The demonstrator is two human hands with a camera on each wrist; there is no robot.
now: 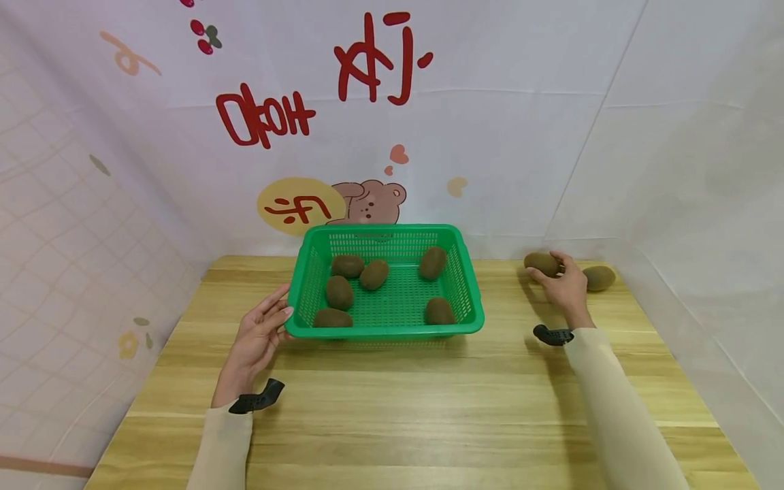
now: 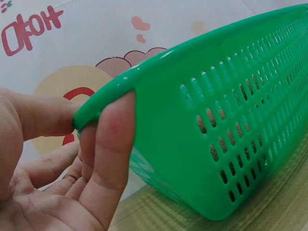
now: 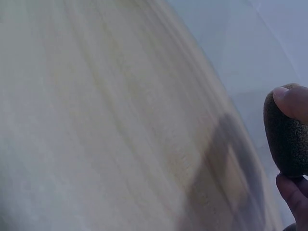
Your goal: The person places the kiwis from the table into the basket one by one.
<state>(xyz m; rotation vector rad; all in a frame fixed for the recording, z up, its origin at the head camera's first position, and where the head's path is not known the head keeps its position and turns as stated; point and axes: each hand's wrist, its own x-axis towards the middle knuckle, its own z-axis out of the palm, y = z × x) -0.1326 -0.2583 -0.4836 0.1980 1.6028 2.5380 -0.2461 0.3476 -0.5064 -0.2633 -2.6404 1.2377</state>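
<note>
A green plastic basket (image 1: pixel 386 331) with slotted walls stands at the back of the table, several brown kiwis (image 1: pixel 373 274) lying spread inside it. My left hand (image 1: pixel 260 333) pinches the basket's rim at its near left corner; in the left wrist view, thumb and fingers (image 2: pixel 114 130) grip the green edge (image 2: pixel 159 57). Over at the far right, my right hand (image 1: pixel 566 282) holds a kiwi (image 1: pixel 542 264) between thumb and fingers. The right wrist view shows that kiwi (image 3: pixel 284 139) partly cut off by the frame. Another kiwi (image 1: pixel 599 278) lies just right of the right hand.
The wooden table (image 1: pixel 416 415) ends at the back against a white printed wall cloth (image 1: pixel 502 136), with similar cloth at both sides. Each wrist wears a black mount (image 1: pixel 554 335). Bare tabletop lies in front of the basket and between it and the right hand.
</note>
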